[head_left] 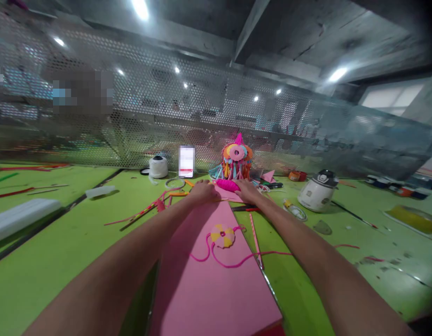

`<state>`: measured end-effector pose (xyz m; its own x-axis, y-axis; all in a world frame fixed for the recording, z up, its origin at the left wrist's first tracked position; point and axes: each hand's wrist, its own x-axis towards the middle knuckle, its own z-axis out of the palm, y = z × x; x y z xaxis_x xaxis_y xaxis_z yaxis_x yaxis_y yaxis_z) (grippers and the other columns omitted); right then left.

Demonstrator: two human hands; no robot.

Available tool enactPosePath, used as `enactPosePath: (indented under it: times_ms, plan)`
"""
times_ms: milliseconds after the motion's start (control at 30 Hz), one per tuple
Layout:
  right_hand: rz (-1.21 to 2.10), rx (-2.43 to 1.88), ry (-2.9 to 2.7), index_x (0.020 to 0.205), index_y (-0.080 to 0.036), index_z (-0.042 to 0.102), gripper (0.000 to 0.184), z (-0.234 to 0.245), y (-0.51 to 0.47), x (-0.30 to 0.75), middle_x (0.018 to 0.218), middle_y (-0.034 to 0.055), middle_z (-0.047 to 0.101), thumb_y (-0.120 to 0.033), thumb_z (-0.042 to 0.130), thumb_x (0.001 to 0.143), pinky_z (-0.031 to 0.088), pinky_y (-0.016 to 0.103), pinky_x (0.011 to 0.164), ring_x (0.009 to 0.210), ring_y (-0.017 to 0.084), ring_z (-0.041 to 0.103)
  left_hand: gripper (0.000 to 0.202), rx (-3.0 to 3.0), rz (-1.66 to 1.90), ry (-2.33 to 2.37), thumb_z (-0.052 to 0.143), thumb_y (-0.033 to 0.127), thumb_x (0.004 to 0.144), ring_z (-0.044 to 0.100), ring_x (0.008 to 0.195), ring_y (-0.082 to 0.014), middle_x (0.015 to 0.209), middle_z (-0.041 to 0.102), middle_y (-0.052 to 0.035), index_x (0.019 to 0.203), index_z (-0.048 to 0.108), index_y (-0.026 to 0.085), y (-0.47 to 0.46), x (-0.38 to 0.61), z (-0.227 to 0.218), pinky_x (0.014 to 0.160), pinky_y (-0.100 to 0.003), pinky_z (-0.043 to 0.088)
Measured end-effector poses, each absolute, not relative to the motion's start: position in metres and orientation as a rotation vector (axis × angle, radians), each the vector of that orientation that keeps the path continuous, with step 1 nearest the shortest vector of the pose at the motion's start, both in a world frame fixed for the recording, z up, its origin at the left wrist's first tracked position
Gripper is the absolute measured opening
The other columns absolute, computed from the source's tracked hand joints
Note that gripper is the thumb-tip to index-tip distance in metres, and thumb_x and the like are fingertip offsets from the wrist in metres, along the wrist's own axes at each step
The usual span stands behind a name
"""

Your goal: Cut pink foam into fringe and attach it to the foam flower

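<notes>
A: Both your arms are stretched far forward over the green table (61, 252). Your left hand (201, 191) lies palm down at the far end of the pink sheet (208, 289), right against the left end of the pink yarn bundle (228, 185).

B: And your right hand (247, 190) mirrors it on the other end, also palm down. The bundle sits between your two hands, lying crosswise on the sheet's far edge.

A: Your fingers curve toward the bundle on both sides, but from here I cannot tell whether either hand actually grips it or just rests against it.

B: Nearer to you, between your forearms, a yarn-wrapped disc (223, 235) in yellow and pink lies flat on the sheet. A loose pink strand (237, 261) loops from it and trails off to the right onto the table.

A: Just behind the bundle stands a tasselled ornament (237, 161) in orange, pink and blue. To its left a phone (187, 161) leans upright against the perforated metal screen (131, 121), with a white spool (158, 166) beside it.

B: Off to your right, well apart from your hands, sits a white cooker (319, 190).
</notes>
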<state>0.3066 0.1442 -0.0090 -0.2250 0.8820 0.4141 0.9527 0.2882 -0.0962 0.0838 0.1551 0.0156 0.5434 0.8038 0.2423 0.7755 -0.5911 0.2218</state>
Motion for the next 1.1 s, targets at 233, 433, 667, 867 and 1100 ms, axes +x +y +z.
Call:
enactPosePath:
  times_ms: [233,433,667,867,1100]
  plan:
    - [-0.293,-1.594,-2.093,0.114,-0.006,0.056,0.039,0.011,0.113,0.309,0.116,0.0192,0.054,-0.012,0.056,0.076,0.031,0.043,0.094,0.107,0.029,0.043,0.031,2.577,0.486,1.430,0.050,0.036,0.077,0.056,0.098,-0.0252,0.103,0.063,-0.0118,0.098,0.064,0.018,0.139,0.034,0.044,0.084,-0.033,0.039]
    - [-0.136,-1.278,-2.246,0.099,-0.015,0.063,0.028,0.028,0.034,0.246,0.102,0.0073,0.063,-0.009,0.051,0.075,0.038,0.033,0.091,0.098,0.019,0.052,0.022,2.016,0.320,1.539,0.047,0.031,0.076,0.061,0.052,-0.0219,0.058,0.065,-0.0100,0.070,0.060,0.015,0.070,-0.042,0.041,0.055,-0.033,0.047]
    - [0.209,-0.902,-2.350,0.105,-0.014,0.062,0.030,0.010,-0.011,0.168,0.104,0.0097,0.062,-0.013,0.055,0.075,0.037,0.038,0.093,0.100,0.022,0.049,0.027,1.026,0.852,1.277,0.060,0.015,0.062,0.064,0.064,-0.0225,0.067,0.064,-0.0074,0.088,0.053,0.013,-0.028,-0.054,0.041,0.063,-0.037,0.052]
    - [0.268,-1.021,-2.040,0.104,-0.012,0.062,0.027,-0.019,0.001,0.158,0.105,0.0124,0.060,-0.015,0.049,0.080,0.035,0.040,0.095,0.102,0.024,0.047,0.003,0.743,0.961,1.313,0.052,0.011,0.065,0.055,0.047,-0.0157,0.050,0.053,-0.0046,0.065,0.051,0.013,-0.032,-0.033,0.048,0.052,-0.030,0.049]
    - [0.486,-1.087,-1.563,0.101,-0.014,0.058,0.034,-0.027,0.011,0.178,0.096,0.0104,0.060,-0.035,0.035,0.089,0.049,0.034,0.070,0.079,0.018,0.058,0.028,1.188,1.137,1.055,0.056,0.027,0.071,0.058,0.089,-0.0205,0.097,0.066,-0.0089,0.094,0.064,0.014,-0.063,0.003,0.041,0.077,-0.032,0.045]
